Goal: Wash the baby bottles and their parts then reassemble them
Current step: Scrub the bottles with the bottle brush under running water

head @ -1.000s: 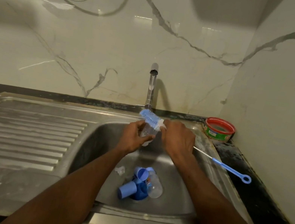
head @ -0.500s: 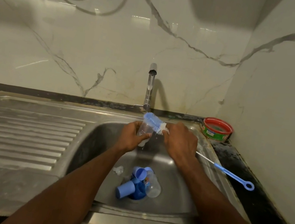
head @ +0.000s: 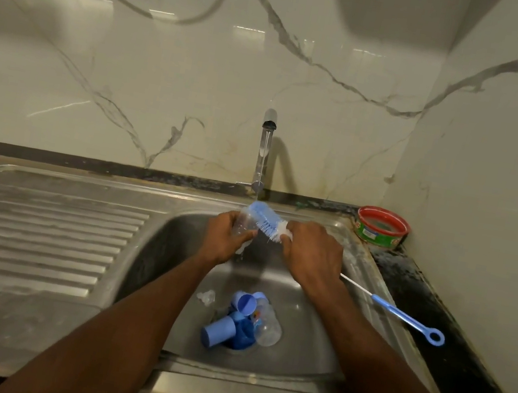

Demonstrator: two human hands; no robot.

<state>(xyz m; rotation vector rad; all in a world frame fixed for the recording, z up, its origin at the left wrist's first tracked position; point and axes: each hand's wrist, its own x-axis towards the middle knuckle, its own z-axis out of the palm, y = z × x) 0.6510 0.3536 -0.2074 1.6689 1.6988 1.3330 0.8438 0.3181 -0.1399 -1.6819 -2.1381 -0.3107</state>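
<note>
My left hand [head: 225, 239] grips a clear baby bottle [head: 244, 223] over the sink basin [head: 305, 336], under the tap [head: 264, 149]. My right hand [head: 311, 252] holds a blue bottle brush [head: 265, 220] just behind its bristles; the bristle head lies across the bottle's top. The brush's long handle [head: 402, 317] sticks out past my right wrist over the counter. At the drain lie a second clear bottle [head: 266, 325], blue caps [head: 218, 329] and a blue ring [head: 244, 303], with a clear teat [head: 206, 297] to their left.
A ribbed steel draining board [head: 36, 236] fills the left. A red-rimmed round tub [head: 382, 226] stands at the back right corner on the dark counter [head: 440, 297]. The marble wall [head: 491, 202] closes in on the right.
The brush head has shifted a little left across the bottle's top, and both hands have moved slightly with it.
</note>
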